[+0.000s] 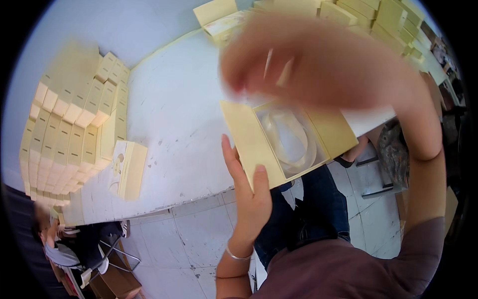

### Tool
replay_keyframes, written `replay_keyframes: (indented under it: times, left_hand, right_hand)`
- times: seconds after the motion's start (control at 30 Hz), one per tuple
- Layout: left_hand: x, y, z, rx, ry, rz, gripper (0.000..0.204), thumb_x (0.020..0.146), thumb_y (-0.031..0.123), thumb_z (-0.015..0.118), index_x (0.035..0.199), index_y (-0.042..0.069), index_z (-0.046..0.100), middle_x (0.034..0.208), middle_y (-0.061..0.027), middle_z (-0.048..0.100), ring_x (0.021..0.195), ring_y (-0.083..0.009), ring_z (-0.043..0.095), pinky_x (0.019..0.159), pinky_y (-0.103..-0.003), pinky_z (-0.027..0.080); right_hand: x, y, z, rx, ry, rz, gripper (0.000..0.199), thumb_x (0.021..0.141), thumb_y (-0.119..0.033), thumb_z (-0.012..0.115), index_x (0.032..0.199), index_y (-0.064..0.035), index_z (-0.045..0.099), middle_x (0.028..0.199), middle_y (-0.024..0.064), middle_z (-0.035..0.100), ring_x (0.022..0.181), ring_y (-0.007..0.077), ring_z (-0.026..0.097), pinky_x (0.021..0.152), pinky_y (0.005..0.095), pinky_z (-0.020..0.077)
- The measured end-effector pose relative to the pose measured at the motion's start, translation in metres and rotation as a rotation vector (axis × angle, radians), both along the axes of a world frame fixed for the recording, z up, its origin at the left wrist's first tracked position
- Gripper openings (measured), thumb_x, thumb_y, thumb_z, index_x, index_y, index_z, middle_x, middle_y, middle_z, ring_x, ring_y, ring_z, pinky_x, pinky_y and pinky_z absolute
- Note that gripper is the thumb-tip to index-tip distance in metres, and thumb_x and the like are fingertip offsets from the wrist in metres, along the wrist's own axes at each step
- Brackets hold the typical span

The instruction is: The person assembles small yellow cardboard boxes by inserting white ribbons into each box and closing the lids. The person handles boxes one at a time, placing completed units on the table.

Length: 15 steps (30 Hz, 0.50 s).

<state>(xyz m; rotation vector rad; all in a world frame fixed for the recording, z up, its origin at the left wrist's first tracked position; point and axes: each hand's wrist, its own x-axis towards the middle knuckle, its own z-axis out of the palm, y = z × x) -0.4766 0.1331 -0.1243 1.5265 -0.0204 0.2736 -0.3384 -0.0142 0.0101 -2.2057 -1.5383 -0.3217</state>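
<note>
My left hand (249, 194), with a thin bangle at the wrist, grips the left side of a pale yellow box (249, 142), thumb on top and fingers at the far side. The box lies tilted at the table's front edge, its two cover panels spread to either side. Inside its white-lined tray is a looped cream ribbon (306, 144). My right hand (303, 65) is raised over the far side of the box, close to the camera. Motion smears its fingers, so whether they hold anything cannot be made out.
Stacked pale yellow boxes (69, 129) stand at the left of the white table (169, 109). One separate box (130, 169) lies by them. An open box (219, 22) and more stacks (378, 20) are at the back. Other people sit at the far left and right.
</note>
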Motion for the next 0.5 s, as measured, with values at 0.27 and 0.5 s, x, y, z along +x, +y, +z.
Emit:
replay_keyframes:
  times: [0.27, 0.5]
  left_hand:
    - [-0.004, -0.042, -0.006, -0.169, -0.003, -0.019, 0.071, 0.082, 0.0, 0.042, 0.141, 0.002, 0.004, 0.139, -0.0196, 0.019, 0.127, -0.0272, 0.026, 0.105, -0.037, 0.021]
    - [0.0, -0.056, -0.014, -0.11, -0.063, -0.014, 0.071, 0.08, -0.001, 0.045, 0.14, 0.002, 0.007, 0.139, -0.0187, 0.019, 0.126, -0.0265, 0.026, 0.105, -0.037, 0.023]
  right_hand:
    - [0.0, -0.002, -0.103, -0.925, -0.087, -0.431, 0.009, 0.066, -0.011, 0.061, 0.07, -0.0045, 0.067, 0.086, 0.0135, 0.059, 0.08, 0.0256, 0.057, 0.065, 0.0375, 0.0437]
    - [0.024, -0.027, -0.127, -0.321, 0.01, -0.534, 0.007, 0.073, -0.01, 0.059, 0.072, -0.0041, 0.062, 0.079, 0.0114, 0.059, 0.075, 0.0234, 0.057, 0.064, 0.0352, 0.0435]
